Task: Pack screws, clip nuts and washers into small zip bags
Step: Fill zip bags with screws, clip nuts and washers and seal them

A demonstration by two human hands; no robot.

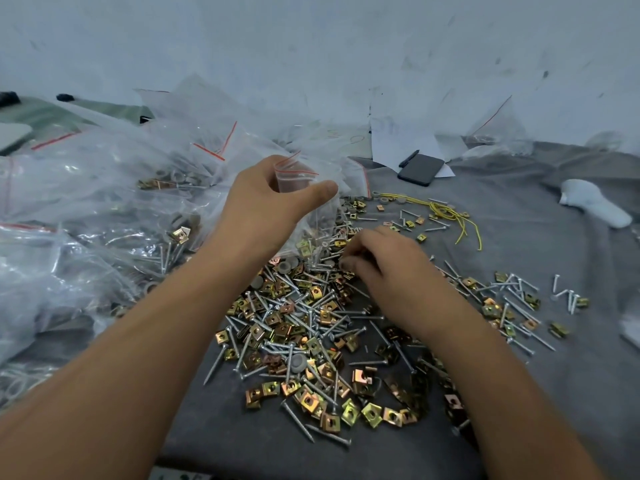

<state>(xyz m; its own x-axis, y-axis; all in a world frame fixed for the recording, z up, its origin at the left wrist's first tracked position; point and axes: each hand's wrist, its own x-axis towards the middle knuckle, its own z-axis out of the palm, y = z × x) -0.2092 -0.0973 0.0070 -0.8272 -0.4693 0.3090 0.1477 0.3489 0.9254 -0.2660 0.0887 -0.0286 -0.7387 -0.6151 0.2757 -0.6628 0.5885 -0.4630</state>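
A grey cloth [519, 237] is covering the work surface, and a big heap of clear bags [86, 209] with red zip strips is piling up on the person's left, many already holding hardware. In the middle, a wide scatter of loose parts [304, 327] is lying between the two forearms: long silver screws, brass-coloured clip nuts, round grey washers, all mixed and pointing every way. Far side, a dark phone [420, 169] with a pen is sitting on white paper, yellow wire [446, 213] is curling just right of the pile, and a white object [594, 202] is lying at the right edge. The left hand [273, 199] is holding one small zip bag [308, 202] up over the far end of the pile, thumb and fingers curled and pinching it near the red-striped mouth; the bag is hanging down with its long axis roughly vertical, mouth on top, and a few pieces look to be sitting in its bottom. The right hand [381, 265] is resting low on the parts just right of and below the bag, fingers curled in toward the thumb; they are probably pinching small pieces, but what exactly is too small to tell. The key relation: the bag mouth is lying up and to the left of the right hand's fingertips, close by, so the right hand would need to lift and swing leftward to drop anything in.
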